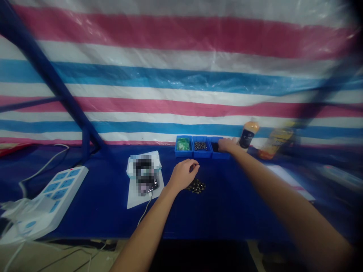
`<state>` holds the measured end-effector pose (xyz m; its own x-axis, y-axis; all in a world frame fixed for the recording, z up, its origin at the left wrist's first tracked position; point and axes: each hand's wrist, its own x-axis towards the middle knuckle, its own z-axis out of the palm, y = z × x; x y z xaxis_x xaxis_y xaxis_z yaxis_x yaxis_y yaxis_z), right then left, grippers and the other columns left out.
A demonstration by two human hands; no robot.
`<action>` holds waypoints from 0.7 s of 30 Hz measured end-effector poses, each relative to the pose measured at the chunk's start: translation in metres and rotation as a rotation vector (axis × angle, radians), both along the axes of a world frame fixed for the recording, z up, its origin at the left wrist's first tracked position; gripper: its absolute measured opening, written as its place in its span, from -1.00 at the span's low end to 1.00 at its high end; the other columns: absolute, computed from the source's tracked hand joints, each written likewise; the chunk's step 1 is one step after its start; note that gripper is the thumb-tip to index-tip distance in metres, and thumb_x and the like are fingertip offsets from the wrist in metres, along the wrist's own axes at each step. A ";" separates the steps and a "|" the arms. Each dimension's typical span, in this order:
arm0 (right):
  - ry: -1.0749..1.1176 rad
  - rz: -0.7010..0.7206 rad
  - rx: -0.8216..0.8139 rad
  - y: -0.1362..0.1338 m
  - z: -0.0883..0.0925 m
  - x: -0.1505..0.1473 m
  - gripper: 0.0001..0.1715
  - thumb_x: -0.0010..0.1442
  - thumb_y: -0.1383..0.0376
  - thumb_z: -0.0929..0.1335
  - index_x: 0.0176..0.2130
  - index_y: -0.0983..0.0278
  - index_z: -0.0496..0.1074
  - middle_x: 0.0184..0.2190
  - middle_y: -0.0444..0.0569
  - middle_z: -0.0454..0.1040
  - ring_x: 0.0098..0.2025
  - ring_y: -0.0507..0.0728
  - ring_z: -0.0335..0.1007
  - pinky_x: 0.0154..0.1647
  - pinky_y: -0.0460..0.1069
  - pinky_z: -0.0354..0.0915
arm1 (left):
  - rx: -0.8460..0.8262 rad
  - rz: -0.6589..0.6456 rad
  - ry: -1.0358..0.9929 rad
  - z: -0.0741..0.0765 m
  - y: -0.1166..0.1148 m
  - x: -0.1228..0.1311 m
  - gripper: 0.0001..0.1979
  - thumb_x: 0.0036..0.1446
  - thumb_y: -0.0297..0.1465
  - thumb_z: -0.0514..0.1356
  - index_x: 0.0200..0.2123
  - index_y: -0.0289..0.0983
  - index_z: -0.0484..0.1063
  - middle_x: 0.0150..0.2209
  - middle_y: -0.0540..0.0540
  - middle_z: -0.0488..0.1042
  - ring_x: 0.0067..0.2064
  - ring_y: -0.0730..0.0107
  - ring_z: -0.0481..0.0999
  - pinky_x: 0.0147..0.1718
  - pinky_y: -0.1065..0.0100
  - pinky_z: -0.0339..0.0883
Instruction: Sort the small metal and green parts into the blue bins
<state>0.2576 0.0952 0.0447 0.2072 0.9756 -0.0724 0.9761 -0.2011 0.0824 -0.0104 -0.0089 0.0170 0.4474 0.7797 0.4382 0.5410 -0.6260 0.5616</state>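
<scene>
My left hand (185,174) hovers over the table with its fingers curled towards the thumb. Whatever it may hold is too small or hidden to make out. Just below and right of it lies a pile of small dark and brassy metal parts (197,186). My right hand (227,145) reaches into the right-hand blue bin (222,155), which has dark contents; its fingertips are hidden there. Beside that stand a middle blue bin (202,154) with small shiny metal pieces (200,146) and a left blue bin (183,154) with green packets (183,144).
A phone (153,186) with a white cable lies on white paper (133,196) to the left. Further left is a power strip (66,192). An orange-capped bottle (248,134) and a blurred bottle (276,140) stand behind my right arm, near a paper sheet (289,181).
</scene>
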 end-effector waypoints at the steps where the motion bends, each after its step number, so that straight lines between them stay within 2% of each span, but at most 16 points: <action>1: -0.015 -0.008 -0.016 0.000 0.001 -0.001 -0.58 0.07 0.35 0.38 -0.03 0.31 0.52 -0.03 0.27 0.48 0.10 0.43 0.33 0.16 0.39 -0.05 | 0.000 -0.002 0.000 0.000 0.000 0.000 -0.80 0.27 -0.30 0.10 -0.19 -0.16 0.52 -0.30 -0.02 0.55 -0.26 0.33 0.51 -0.25 0.33 0.34; 8: -0.023 -0.034 -0.053 -0.001 0.004 -0.005 -0.50 0.08 0.29 0.39 0.05 0.28 0.48 0.00 0.26 0.46 0.13 0.43 0.29 0.17 0.37 -0.04 | 0.005 -0.015 0.004 0.000 0.000 0.001 -0.79 0.27 -0.29 0.09 -0.17 -0.17 0.52 -0.28 -0.05 0.55 -0.25 0.32 0.52 -0.23 0.32 0.34; 14: -0.019 -0.059 -0.051 0.000 0.000 -0.007 -0.51 0.08 0.35 0.37 0.04 0.35 0.47 0.03 0.27 0.45 0.12 0.42 0.30 0.15 0.35 -0.01 | -0.007 -0.006 0.008 0.000 0.000 0.001 -0.79 0.27 -0.30 0.10 -0.18 -0.18 0.52 -0.29 -0.03 0.55 -0.26 0.34 0.51 -0.22 0.34 0.33; 21: 0.029 -0.118 -0.044 0.004 0.001 -0.004 -0.48 0.05 0.34 0.37 0.04 0.32 0.47 0.04 0.25 0.45 0.13 0.44 0.30 0.15 0.39 0.01 | -0.001 -0.006 0.014 -0.001 0.000 0.001 -0.80 0.26 -0.31 0.11 -0.17 -0.18 0.52 -0.28 -0.03 0.55 -0.26 0.35 0.51 -0.21 0.34 0.33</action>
<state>0.2536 0.0991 0.0452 0.3175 0.9404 -0.1218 0.9479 -0.3116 0.0657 -0.0093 -0.0090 0.0159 0.4576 0.7777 0.4309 0.5450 -0.6283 0.5552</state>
